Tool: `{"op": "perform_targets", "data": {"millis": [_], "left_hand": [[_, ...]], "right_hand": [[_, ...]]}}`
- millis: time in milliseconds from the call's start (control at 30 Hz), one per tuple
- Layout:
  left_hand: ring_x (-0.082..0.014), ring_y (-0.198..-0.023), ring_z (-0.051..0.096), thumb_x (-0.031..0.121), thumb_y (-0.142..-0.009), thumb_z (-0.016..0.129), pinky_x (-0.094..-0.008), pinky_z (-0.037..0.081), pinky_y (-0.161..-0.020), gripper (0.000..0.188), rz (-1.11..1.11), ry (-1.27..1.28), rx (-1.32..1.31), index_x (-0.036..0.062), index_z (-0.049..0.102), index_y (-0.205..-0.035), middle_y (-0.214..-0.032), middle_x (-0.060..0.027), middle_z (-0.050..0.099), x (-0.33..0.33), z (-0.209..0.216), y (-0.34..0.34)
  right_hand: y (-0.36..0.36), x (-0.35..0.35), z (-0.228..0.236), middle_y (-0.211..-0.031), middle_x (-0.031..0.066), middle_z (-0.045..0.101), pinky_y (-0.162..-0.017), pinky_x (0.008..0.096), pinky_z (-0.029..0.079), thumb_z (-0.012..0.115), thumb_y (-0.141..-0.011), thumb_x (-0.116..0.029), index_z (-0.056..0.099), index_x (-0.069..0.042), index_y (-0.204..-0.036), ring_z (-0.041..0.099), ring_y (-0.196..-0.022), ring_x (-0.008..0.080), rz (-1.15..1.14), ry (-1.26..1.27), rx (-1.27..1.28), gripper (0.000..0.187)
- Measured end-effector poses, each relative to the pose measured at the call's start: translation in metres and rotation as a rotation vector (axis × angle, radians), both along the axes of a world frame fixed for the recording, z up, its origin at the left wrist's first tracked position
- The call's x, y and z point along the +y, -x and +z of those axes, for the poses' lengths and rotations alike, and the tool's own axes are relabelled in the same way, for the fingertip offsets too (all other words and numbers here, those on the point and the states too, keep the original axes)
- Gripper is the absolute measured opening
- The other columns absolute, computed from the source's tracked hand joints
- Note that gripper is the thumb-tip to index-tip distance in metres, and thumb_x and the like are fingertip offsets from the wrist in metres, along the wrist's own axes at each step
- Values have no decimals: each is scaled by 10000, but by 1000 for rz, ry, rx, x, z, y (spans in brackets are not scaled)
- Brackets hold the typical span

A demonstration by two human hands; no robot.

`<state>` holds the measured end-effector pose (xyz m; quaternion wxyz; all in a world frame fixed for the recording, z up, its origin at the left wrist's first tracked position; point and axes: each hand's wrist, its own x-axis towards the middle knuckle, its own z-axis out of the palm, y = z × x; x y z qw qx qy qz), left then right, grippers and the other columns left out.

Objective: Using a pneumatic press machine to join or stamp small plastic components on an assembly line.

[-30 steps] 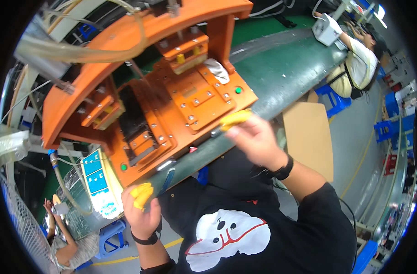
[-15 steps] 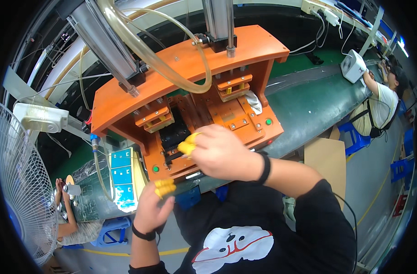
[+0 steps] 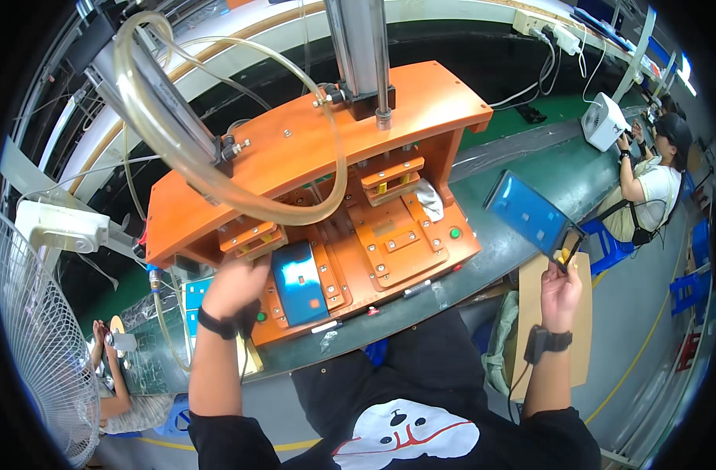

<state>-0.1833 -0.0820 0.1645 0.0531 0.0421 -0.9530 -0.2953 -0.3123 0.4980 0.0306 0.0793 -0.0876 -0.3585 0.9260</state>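
My right hand (image 3: pixel 560 294), with yellow finger covers, is out to the right of the machine. Between its fingers and thumb is the corner of a flat blue panel (image 3: pixel 525 210) with black edges and small pale squares, held tilted above the bench. My left hand (image 3: pixel 239 283) reaches in at the machine's left station, beside the left press block (image 3: pixel 250 237); its fingers are hidden from view. Just right of that hand, another shiny blue panel (image 3: pixel 297 282) lies in the left slot of the orange press machine (image 3: pixel 311 160).
A right press block (image 3: pixel 391 178) hangs above the other orange fixture (image 3: pixel 399 243). A white cloth (image 3: pixel 429 200) lies beside it. Hoses loop across the front. A cardboard sheet (image 3: pixel 534 329) stands below the bench edge. A fan (image 3: pixel 48 337) is at left; co-workers sit at both sides.
My right hand has moved from the left station out to the right, now with a blue panel. My left hand has moved up into that station. A blue panel now lies where a black piece was.
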Motion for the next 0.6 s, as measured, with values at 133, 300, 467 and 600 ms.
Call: {"op": "perform_targets", "data": {"millis": [133,300,467,600], "left_hand": [[-311,-1229,632,209,-1014,627,-417,512,-1009,297,217,117,-234,110,663,-1292,-1293,-139,688,-21,-9,21],[-273,-1216,643,249,-979,696,-400,536,-975,364,364,-652,-4,120,648,-1316,-1342,-116,671,-26,-26,22],[-327,-1211,629,350,-956,679,-493,517,-975,461,126,-682,296,130,614,-1356,-1341,-123,653,-61,-82,45],[-338,-1195,626,357,-955,648,-512,508,-974,468,228,-252,231,137,601,-1366,-1304,-127,659,-45,-64,32]], "right_hand": [[66,4,-55,-1160,74,713,-833,313,531,615,-1073,-298,623,-52,-1217,701,-1016,218,-159,-83,-86,285],[175,-50,-80,-1110,128,720,-793,297,529,562,-1096,-302,585,-52,-1234,721,-1017,232,-75,-155,-152,286],[286,-117,-94,-1081,193,722,-632,325,614,547,-1083,-329,555,-18,-1244,734,-735,248,310,-176,-289,350],[277,-192,-40,-935,123,702,-511,291,571,557,-1068,-371,504,-85,-1284,692,-637,190,579,-746,-386,362]]}}
